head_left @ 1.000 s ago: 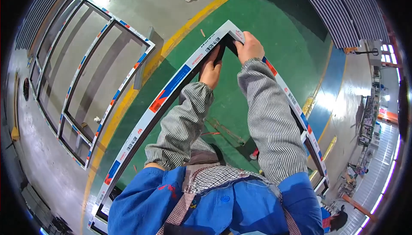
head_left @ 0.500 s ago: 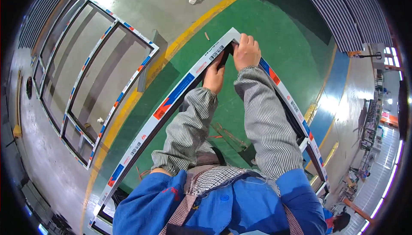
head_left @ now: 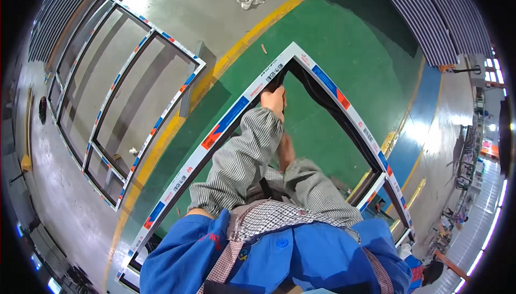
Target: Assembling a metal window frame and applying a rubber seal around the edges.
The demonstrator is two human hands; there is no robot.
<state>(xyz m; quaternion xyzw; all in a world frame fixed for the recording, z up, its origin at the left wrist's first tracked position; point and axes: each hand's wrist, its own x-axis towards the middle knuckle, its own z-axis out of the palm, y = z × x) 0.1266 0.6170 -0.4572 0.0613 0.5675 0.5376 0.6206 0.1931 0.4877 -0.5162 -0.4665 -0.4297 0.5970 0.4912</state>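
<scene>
Your left hand (head_left: pixel 274 100) curls against the inner edge of the tape-covered window frame (head_left: pixel 230 121), upper centre; your right hand (head_left: pixel 286 151) is below; I cannot tell either grip.

Left of the near frame (head_left: pixel 230 119) is another frame (head_left: pixel 115 81).

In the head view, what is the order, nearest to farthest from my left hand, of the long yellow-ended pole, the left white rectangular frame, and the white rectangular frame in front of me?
1. White rectangular frame in front: directly at your left hand.
2. Left white rectangular frame: beyond the first, leftward.
3. Long yellow-ended pole: far left, past the second.
</scene>
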